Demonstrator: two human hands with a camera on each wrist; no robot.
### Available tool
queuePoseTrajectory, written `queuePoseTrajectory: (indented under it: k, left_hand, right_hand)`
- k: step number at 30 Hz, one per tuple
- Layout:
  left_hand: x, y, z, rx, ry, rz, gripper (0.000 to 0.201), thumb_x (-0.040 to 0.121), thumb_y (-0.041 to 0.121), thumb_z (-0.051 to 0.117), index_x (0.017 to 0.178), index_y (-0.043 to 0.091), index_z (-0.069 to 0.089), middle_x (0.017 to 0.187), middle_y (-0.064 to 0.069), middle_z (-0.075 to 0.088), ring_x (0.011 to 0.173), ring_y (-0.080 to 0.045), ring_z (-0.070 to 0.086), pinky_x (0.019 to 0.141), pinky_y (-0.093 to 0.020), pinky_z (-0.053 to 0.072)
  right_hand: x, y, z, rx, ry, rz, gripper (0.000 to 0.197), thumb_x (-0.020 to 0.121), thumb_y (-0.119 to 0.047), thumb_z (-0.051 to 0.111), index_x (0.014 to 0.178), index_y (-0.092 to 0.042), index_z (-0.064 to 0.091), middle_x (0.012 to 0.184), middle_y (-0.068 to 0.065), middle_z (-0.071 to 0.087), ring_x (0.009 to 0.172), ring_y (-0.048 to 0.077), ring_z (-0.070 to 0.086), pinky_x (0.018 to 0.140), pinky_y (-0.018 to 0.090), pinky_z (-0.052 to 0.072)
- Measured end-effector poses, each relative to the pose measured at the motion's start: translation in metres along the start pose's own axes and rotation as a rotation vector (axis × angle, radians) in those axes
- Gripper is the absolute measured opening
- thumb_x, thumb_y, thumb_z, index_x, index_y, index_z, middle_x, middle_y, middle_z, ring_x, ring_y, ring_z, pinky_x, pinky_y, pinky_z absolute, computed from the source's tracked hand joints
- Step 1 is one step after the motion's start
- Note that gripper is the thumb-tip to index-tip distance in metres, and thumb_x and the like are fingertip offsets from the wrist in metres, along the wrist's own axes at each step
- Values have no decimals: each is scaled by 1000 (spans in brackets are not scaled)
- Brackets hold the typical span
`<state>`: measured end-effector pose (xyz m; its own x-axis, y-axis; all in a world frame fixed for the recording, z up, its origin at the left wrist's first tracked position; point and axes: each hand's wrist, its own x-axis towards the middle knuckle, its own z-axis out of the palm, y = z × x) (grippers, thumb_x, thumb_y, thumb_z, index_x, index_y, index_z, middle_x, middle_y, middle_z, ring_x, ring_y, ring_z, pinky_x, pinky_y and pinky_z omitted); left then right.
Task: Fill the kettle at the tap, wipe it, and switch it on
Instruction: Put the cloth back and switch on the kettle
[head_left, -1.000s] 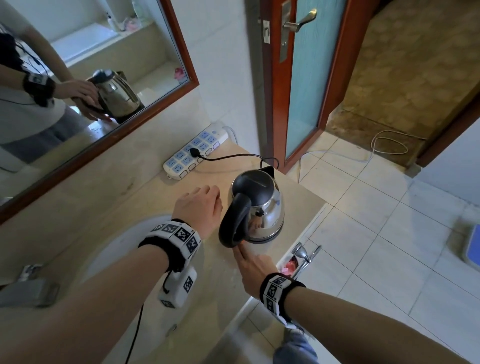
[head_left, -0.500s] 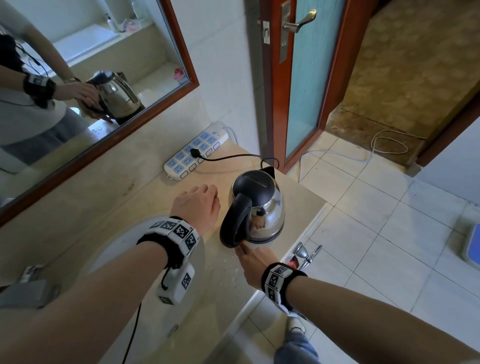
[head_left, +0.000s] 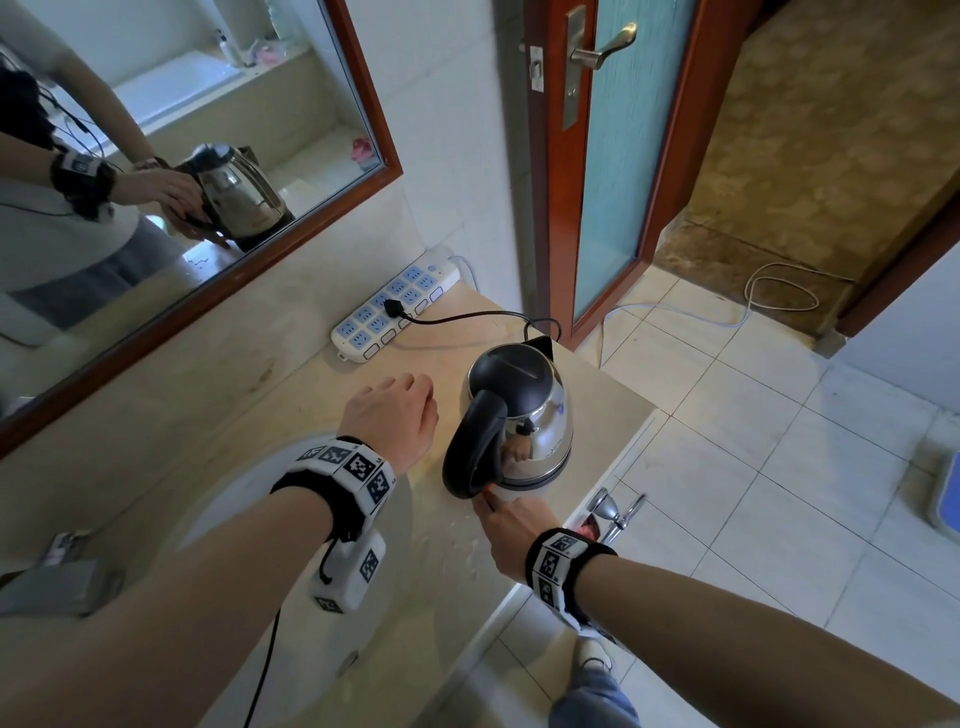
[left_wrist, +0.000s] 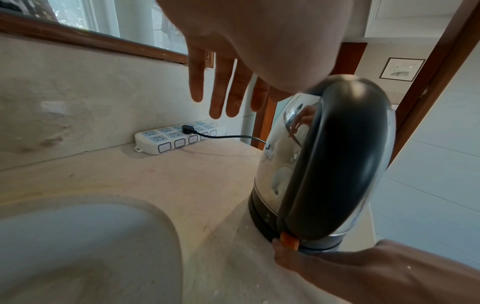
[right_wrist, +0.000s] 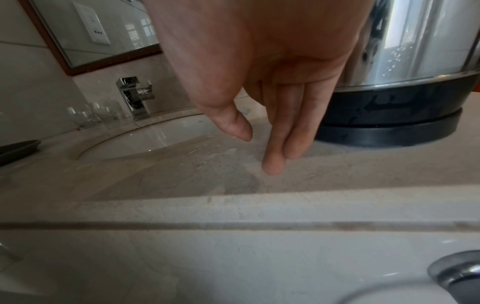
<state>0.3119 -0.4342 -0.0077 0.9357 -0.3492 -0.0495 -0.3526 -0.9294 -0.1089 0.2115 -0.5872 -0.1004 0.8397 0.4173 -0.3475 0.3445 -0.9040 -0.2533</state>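
Basically at the switch-on step: kettle (head_left: 519, 410) sat on its base right of the sink (left_wrist: 78, 236), right hand (head_left: 511, 530) fingertip on the orange switch (left_wrist: 289, 240), left hand (head_left: 392, 418) hovering loose, holding nothing. Probably just needed a firm press.

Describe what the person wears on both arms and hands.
Both forearms are bare, with no sleeves, and the hands are ungloved. The left wrist carries a black band with white blocks bearing black square markers, a white camera unit below and a black cable trailing. The right wrist has a matching marker band.
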Motion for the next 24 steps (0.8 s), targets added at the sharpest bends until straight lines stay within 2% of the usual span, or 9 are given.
queuePoseTrajectory:
  k: [5, 14, 24]
  left_hand:
    - [-1, 1, -1, -6, 10, 11, 26, 96, 34, 36, 102, 19, 56, 94, 3, 64, 85, -18, 60, 74, -33, 49]
    - [-4, 4, -3, 7, -4, 17, 26, 96, 35, 36, 103, 20, 56, 95, 4, 63, 86, -18, 60, 75, -33, 48]
    - [-9, 2, -2, 14, -19, 37, 28, 97, 35, 35, 105, 19, 56, 95, 2, 63, 85, -18, 59, 74, -32, 47]
  right_hand:
    - [-2, 0, -4, -2, 5, 7, 68, 84, 0, 50, 147, -6, 26, 127, 17, 55, 90, 36, 64, 64, 31, 35]
    - [0, 1, -4, 8, -27, 0, 69, 85, -2, 53, 147, -6, 24, 127, 16, 56, 86, 36, 65, 63, 31, 36]
    - [1, -2, -6, -36, -49, -4, 73, 85, -1, 54, 150, -3, 20, 138, 20, 46, 99, 37, 61, 66, 34, 37]
